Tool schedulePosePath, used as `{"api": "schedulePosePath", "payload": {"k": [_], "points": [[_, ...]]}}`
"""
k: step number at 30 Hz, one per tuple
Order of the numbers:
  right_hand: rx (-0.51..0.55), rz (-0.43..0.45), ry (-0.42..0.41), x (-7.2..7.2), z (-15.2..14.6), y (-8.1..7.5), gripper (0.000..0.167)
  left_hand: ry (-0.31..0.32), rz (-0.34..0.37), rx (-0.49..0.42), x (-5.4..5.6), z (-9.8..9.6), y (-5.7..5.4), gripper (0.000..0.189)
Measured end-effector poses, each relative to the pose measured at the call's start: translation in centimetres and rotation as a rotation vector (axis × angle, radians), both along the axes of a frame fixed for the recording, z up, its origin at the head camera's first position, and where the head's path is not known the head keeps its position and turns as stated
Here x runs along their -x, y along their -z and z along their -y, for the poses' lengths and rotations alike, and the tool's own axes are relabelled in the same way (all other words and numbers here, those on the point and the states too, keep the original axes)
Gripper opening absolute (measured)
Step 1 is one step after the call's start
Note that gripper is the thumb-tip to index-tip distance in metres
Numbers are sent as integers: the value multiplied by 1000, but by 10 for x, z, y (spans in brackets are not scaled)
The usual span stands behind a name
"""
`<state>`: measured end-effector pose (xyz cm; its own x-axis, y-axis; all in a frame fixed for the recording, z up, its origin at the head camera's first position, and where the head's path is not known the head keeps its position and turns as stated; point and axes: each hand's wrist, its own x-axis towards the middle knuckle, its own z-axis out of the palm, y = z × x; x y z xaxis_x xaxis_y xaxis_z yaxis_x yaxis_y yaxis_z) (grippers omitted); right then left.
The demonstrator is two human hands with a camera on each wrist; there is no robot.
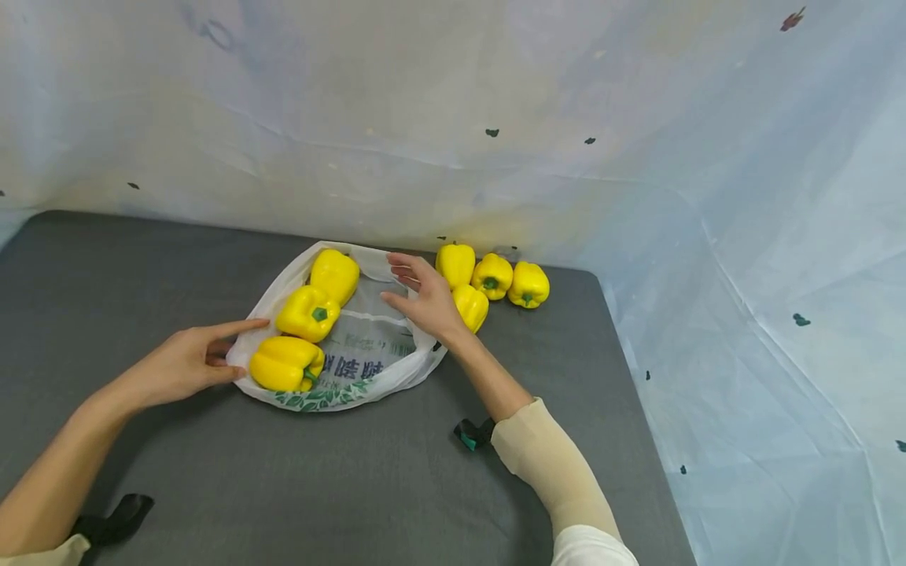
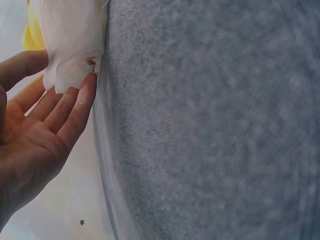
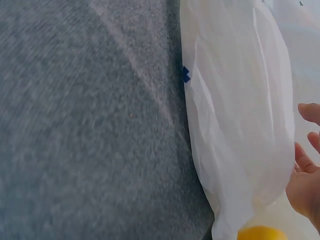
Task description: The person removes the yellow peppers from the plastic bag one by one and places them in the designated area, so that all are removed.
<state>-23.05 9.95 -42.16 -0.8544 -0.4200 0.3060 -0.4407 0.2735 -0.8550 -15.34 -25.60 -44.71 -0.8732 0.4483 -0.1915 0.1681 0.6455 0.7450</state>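
A white plastic bag [image 1: 396, 377] with green leaf print and dark lettering lies spread wide on the table. Inside its left half are three yellow bell peppers, the nearest one [image 1: 279, 364] close to the front rim. My left hand [image 1: 180, 362] touches the bag's left side with fingertips and thumb spread apart. From the left wrist, those extended fingers [image 2: 65, 112] meet the crumpled white plastic [image 2: 75, 45]. Over the bag's right rim hovers my right hand [image 1: 428, 303], fingers apart and holding nothing. Right beside it, outside the bag, sits another yellow bell pepper [image 1: 473, 308].
Three more yellow bell peppers, including the rightmost [image 1: 528, 284], stand toward the table's [image 1: 340, 487] back edge. A pale sheet [image 1: 396, 102] hangs behind the table and another runs along its right side. Black straps [image 1: 116, 519] hang at both forearms.
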Motion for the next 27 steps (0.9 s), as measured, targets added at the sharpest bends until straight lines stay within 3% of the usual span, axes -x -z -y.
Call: {"api": "schedulePosePath", "payload": {"k": [4,9,27], "points": [[-49,18,-7,11,5,18,61,13,-6,6,1,0,-2,75],[-95,38,-31,17,12,24,62,16,-2,-1,1,-1,-3,74],[-275,14,-40,31,38,25,67,16,-28,33,1,0,-4,75]]}}
